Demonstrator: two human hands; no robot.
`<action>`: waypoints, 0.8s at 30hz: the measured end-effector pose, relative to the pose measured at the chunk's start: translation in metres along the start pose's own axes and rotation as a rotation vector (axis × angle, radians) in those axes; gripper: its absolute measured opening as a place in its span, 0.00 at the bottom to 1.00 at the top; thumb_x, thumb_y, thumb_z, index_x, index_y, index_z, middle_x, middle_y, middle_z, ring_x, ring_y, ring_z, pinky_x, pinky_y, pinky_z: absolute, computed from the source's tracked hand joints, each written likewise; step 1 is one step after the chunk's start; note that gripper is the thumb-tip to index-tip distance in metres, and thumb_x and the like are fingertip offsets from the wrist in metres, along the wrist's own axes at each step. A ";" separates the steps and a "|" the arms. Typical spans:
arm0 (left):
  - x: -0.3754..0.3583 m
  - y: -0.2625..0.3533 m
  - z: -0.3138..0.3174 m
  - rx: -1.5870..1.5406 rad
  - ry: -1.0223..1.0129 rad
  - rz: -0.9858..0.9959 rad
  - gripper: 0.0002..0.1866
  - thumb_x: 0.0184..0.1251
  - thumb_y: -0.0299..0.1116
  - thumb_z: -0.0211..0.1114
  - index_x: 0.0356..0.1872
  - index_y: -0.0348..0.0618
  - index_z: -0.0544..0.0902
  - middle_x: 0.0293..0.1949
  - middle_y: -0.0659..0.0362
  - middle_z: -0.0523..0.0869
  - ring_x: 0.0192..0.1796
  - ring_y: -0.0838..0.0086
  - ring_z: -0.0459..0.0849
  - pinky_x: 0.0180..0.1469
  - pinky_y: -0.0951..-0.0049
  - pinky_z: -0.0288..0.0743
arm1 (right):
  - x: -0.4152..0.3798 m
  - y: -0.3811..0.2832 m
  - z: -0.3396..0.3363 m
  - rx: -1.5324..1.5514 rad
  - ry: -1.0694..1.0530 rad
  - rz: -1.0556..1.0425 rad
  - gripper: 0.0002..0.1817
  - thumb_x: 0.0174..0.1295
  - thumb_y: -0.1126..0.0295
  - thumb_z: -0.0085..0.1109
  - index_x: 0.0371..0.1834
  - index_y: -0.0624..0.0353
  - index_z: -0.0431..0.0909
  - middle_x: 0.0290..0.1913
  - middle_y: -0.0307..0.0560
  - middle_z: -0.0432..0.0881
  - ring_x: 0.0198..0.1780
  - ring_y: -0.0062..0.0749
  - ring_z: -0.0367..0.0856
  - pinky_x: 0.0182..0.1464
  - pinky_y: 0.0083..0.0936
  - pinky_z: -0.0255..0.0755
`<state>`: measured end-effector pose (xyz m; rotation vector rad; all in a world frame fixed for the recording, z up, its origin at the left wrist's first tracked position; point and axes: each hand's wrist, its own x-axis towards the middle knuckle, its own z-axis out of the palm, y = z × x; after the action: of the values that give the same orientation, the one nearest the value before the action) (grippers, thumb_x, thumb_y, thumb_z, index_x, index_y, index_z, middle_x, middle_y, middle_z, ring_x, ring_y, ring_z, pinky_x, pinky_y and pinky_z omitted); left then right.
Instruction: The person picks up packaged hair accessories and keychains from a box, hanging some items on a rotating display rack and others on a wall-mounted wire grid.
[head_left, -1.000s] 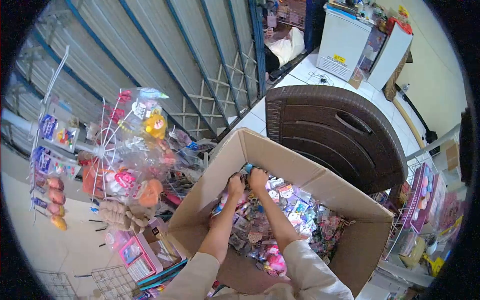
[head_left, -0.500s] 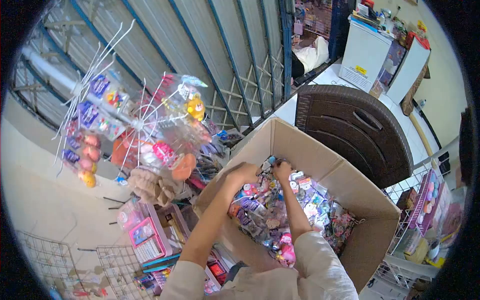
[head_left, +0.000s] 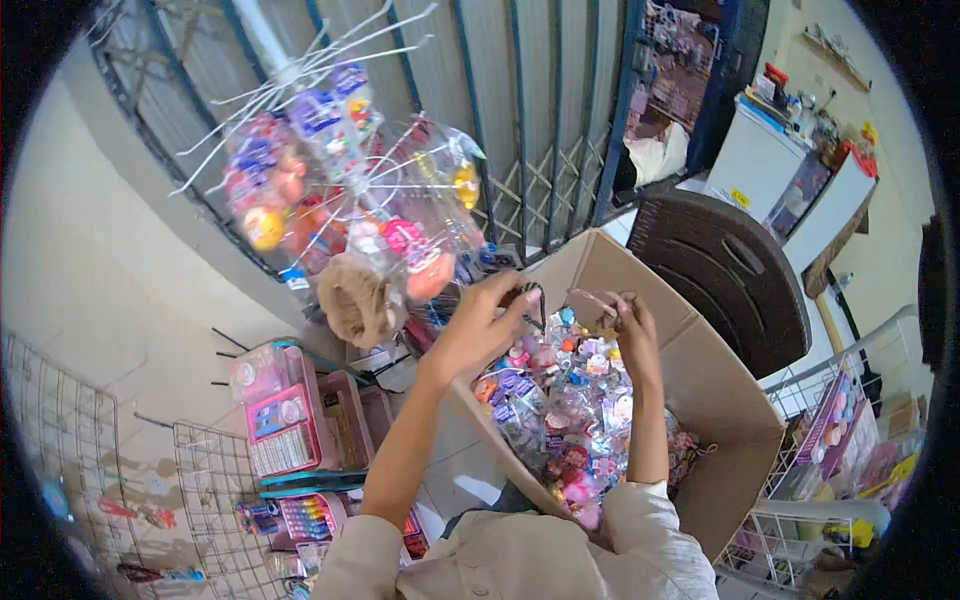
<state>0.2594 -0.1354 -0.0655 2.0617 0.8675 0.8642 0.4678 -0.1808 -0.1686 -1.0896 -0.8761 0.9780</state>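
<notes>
My left hand (head_left: pixel 488 325) is raised over the left edge of the cardboard box (head_left: pixel 660 290), its fingers closed on a thin black loop (head_left: pixel 541 300), perhaps a cord or hair band. Across from it, above the box's contents, my right hand (head_left: pixel 636 325) pinches a thin pinkish-brown band (head_left: pixel 597 299). The two hands are apart. Beneath them the box holds a heap of small plastic-wrapped trinkets (head_left: pixel 575 400) in many colours. The exact kind of either held piece is too small to make out.
At the left stands a white wire display rack (head_left: pixel 360 185) hung with packaged toys. Pink plastic trays (head_left: pixel 285 415) sit on the floor left of the box. A brown plastic chair (head_left: pixel 715 270) stands behind it, and a white wire shelf (head_left: pixel 800 530) at the right.
Both hands have lifted out of the heap and moved apart, each now with a thin piece in it. The view has swung, so the display rack appears further right.
</notes>
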 end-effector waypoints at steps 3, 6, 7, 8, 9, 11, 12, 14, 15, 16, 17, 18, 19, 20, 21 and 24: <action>-0.030 0.018 -0.033 0.028 0.208 0.082 0.08 0.56 0.30 0.52 0.30 0.33 0.70 0.23 0.55 0.74 0.26 0.77 0.74 0.30 0.79 0.66 | -0.019 -0.044 0.038 0.124 -0.129 -0.100 0.09 0.58 0.69 0.41 0.37 0.63 0.63 0.24 0.41 0.67 0.24 0.21 0.66 0.26 0.16 0.61; -0.070 0.048 -0.072 -0.234 0.308 0.097 0.07 0.57 0.28 0.50 0.29 0.32 0.70 0.22 0.58 0.74 0.26 0.80 0.73 0.30 0.81 0.66 | -0.042 -0.082 0.078 0.161 -0.286 -0.160 0.08 0.58 0.68 0.43 0.35 0.62 0.62 0.21 0.40 0.67 0.20 0.19 0.64 0.22 0.14 0.57; -0.087 0.060 -0.087 -0.232 0.325 0.138 0.07 0.58 0.27 0.47 0.28 0.32 0.70 0.21 0.60 0.74 0.25 0.81 0.72 0.30 0.82 0.65 | -0.049 -0.091 0.095 0.253 -0.429 -0.138 0.09 0.57 0.67 0.44 0.34 0.62 0.62 0.20 0.40 0.66 0.19 0.19 0.64 0.21 0.14 0.57; -0.103 0.066 -0.098 -0.205 0.365 0.132 0.07 0.58 0.27 0.47 0.28 0.32 0.70 0.21 0.60 0.74 0.25 0.81 0.72 0.30 0.82 0.65 | -0.056 -0.099 0.112 0.346 -0.577 -0.109 0.10 0.56 0.66 0.45 0.34 0.62 0.62 0.19 0.40 0.66 0.19 0.20 0.64 0.21 0.14 0.57; -0.121 0.071 -0.109 -0.160 0.399 0.067 0.07 0.59 0.27 0.46 0.28 0.33 0.70 0.21 0.61 0.73 0.25 0.81 0.72 0.30 0.82 0.65 | -0.062 -0.105 0.127 0.382 -0.716 -0.065 0.10 0.54 0.67 0.48 0.33 0.62 0.62 0.20 0.39 0.65 0.21 0.20 0.65 0.23 0.14 0.59; -0.158 0.071 -0.125 -0.105 0.509 0.002 0.08 0.60 0.29 0.44 0.26 0.35 0.69 0.19 0.61 0.72 0.23 0.81 0.70 0.28 0.81 0.64 | -0.080 -0.113 0.165 0.310 -0.875 -0.088 0.10 0.53 0.68 0.49 0.32 0.61 0.63 0.21 0.38 0.66 0.23 0.20 0.66 0.25 0.15 0.60; -0.176 0.071 -0.132 -0.069 0.565 -0.016 0.08 0.60 0.29 0.44 0.26 0.35 0.69 0.19 0.61 0.72 0.23 0.81 0.70 0.28 0.81 0.64 | -0.089 -0.116 0.186 0.228 -0.983 -0.130 0.10 0.52 0.68 0.51 0.32 0.61 0.63 0.21 0.37 0.66 0.25 0.20 0.67 0.27 0.15 0.61; -0.218 0.075 -0.149 0.080 0.571 -0.049 0.08 0.61 0.31 0.44 0.28 0.37 0.68 0.17 0.61 0.70 0.21 0.81 0.68 0.26 0.80 0.62 | -0.100 -0.126 0.219 0.166 -1.176 -0.140 0.09 0.50 0.71 0.53 0.30 0.62 0.65 0.24 0.38 0.69 0.29 0.19 0.68 0.32 0.15 0.63; -0.236 0.079 -0.155 0.127 0.635 -0.082 0.08 0.61 0.31 0.44 0.28 0.37 0.68 0.17 0.61 0.70 0.21 0.81 0.68 0.26 0.80 0.62 | -0.107 -0.135 0.238 0.032 -1.369 -0.150 0.08 0.49 0.72 0.54 0.29 0.62 0.66 0.26 0.38 0.70 0.30 0.19 0.69 0.32 0.15 0.63; -0.253 0.084 -0.158 0.143 0.731 -0.094 0.08 0.61 0.32 0.43 0.29 0.37 0.67 0.16 0.60 0.69 0.21 0.79 0.67 0.26 0.78 0.62 | -0.116 -0.139 0.256 -0.109 -1.556 -0.171 0.08 0.48 0.73 0.55 0.29 0.63 0.67 0.27 0.39 0.71 0.32 0.19 0.70 0.33 0.15 0.64; -0.270 0.087 -0.164 0.160 0.826 -0.099 0.08 0.61 0.32 0.43 0.30 0.37 0.66 0.15 0.59 0.67 0.20 0.77 0.67 0.25 0.77 0.61 | -0.124 -0.139 0.273 -0.155 -1.620 -0.112 0.08 0.47 0.75 0.55 0.28 0.63 0.67 0.29 0.40 0.73 0.33 0.18 0.71 0.34 0.14 0.64; -0.289 0.092 -0.171 0.199 0.884 -0.124 0.08 0.61 0.32 0.43 0.30 0.37 0.66 0.15 0.59 0.67 0.20 0.77 0.67 0.25 0.77 0.61 | -0.133 -0.139 0.292 -0.131 -1.691 -0.121 0.08 0.47 0.75 0.55 0.28 0.63 0.67 0.29 0.40 0.73 0.33 0.18 0.71 0.34 0.14 0.64; -0.307 0.096 -0.177 0.243 0.911 -0.159 0.08 0.61 0.32 0.43 0.31 0.37 0.65 0.14 0.58 0.67 0.20 0.75 0.67 0.24 0.75 0.60 | -0.142 -0.140 0.310 -0.150 -1.743 -0.116 0.08 0.47 0.75 0.56 0.28 0.63 0.67 0.28 0.39 0.73 0.32 0.17 0.71 0.33 0.14 0.64; -0.324 0.101 -0.182 0.280 0.931 -0.190 0.08 0.61 0.33 0.42 0.31 0.37 0.65 0.14 0.56 0.66 0.20 0.72 0.67 0.24 0.73 0.60 | -0.151 -0.140 0.326 -0.175 -1.786 -0.114 0.08 0.47 0.75 0.56 0.28 0.63 0.67 0.26 0.38 0.73 0.31 0.16 0.71 0.32 0.13 0.64; -0.341 0.105 -0.187 0.315 0.985 -0.165 0.08 0.61 0.32 0.42 0.30 0.37 0.64 0.14 0.53 0.66 0.19 0.66 0.67 0.24 0.70 0.59 | -0.161 -0.136 0.342 -0.174 -1.817 -0.180 0.08 0.48 0.74 0.55 0.28 0.63 0.67 0.23 0.36 0.72 0.27 0.14 0.69 0.28 0.12 0.62; -0.386 0.118 -0.201 0.510 1.083 -0.238 0.08 0.61 0.32 0.43 0.31 0.37 0.64 0.14 0.50 0.66 0.19 0.60 0.67 0.24 0.68 0.59 | -0.192 -0.131 0.381 -0.112 -1.818 -0.073 0.08 0.48 0.73 0.56 0.27 0.63 0.66 0.22 0.35 0.71 0.23 0.13 0.66 0.23 0.12 0.59</action>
<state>-0.0736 -0.4263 0.0193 1.7116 2.0178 1.7954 0.0786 -0.2690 0.0303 0.0770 -2.3553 1.7987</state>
